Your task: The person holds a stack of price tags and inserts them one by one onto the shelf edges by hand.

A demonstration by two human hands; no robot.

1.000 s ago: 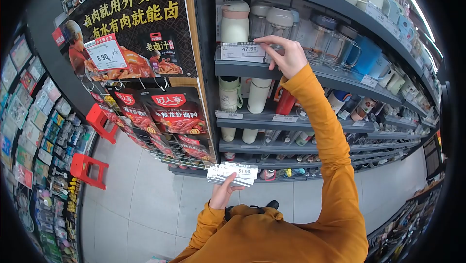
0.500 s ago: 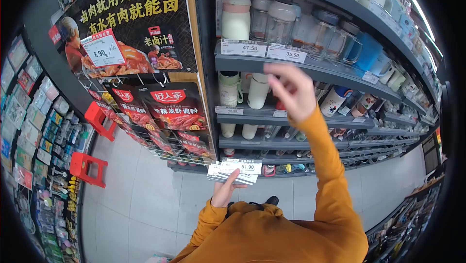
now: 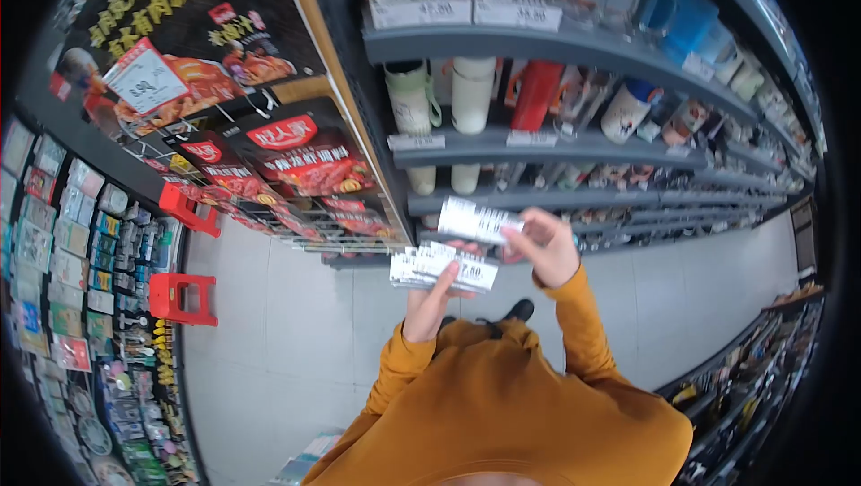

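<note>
**Found single tag (image 3: 473, 221) in right hand (image 3: 549, 248), just beyond stack of tags (image 3: 473, 273) in left hand (image 3: 430, 302)**

Noted single tag above and slightly right of stack of tags, on the side toward shelf (image 3: 466, 156). Logged long axis as roughly left to right, with right end dipping. Found right-hand fingers at that right end only: drawn in nearly closed, with tag pinched against thumb. Judged right hand nearer to right end, left hand nearer to free left half, below it. Could not tell contact from small gap at stack's far edge.

Recorded left hand as closed on stack, with thumb laid across top face; cards slightly fanned, long axis also about sideways. Read "7.50" as last digits on top card; could not read single tag reliably through blur.

Working outward, listed containers standing on shelf: pale green cup (image 3: 411, 105), white bottle (image 3: 473, 96), red bottle (image 3: 536, 96). Could not see contents. Listed also food pouches (image 3: 309, 163) hanging left of shelf, with contents hidden by printed fronts, and red stools (image 3: 184, 282) farther left on floor (image 3: 269, 334).
</note>
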